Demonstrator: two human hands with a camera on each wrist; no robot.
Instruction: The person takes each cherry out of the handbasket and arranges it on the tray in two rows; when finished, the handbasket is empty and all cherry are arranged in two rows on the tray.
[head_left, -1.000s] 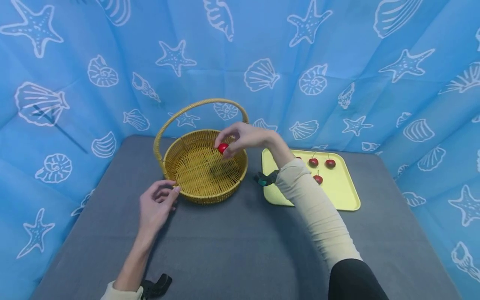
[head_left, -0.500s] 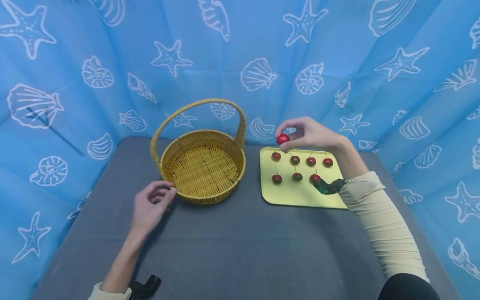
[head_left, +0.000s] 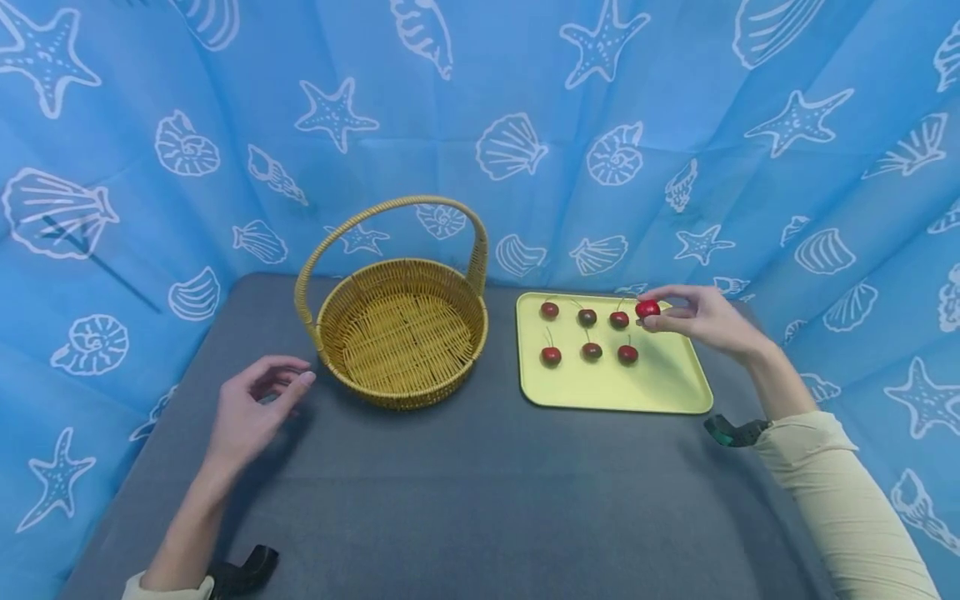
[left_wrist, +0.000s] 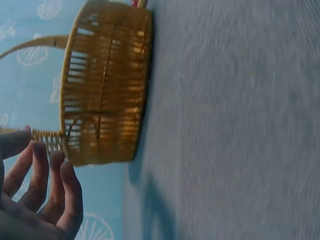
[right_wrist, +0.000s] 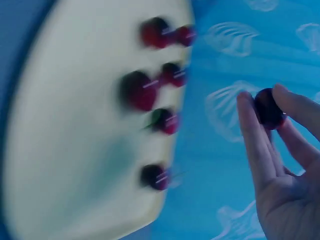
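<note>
My right hand (head_left: 693,318) pinches a red cherry (head_left: 647,308) between thumb and fingertips, over the back right part of the yellow tray (head_left: 660,387). In the right wrist view the same held cherry (right_wrist: 269,108) looks dark and sits apart from the tray. Several stemmed cherries lie on the tray, including a front left cherry (head_left: 551,357) and a front right cherry (head_left: 627,354). My left hand (head_left: 255,408) hovers left of the round wicker basket (head_left: 405,392), fingers loosely bent and holding nothing. In the left wrist view, the fingertips (left_wrist: 70,170) appear near the basket's side.
The basket's tall arched handle (head_left: 420,200) rises above its rim. A grey cloth-covered table (head_left: 450,500) lies under everything. Behind and at both sides hangs a blue curtain (head_left: 420,125) with shell and starfish prints.
My right hand has moved from over the basket, across to the right, to above the tray, still holding the cherry. My left hand has drawn away leftward from the basket rim.
</note>
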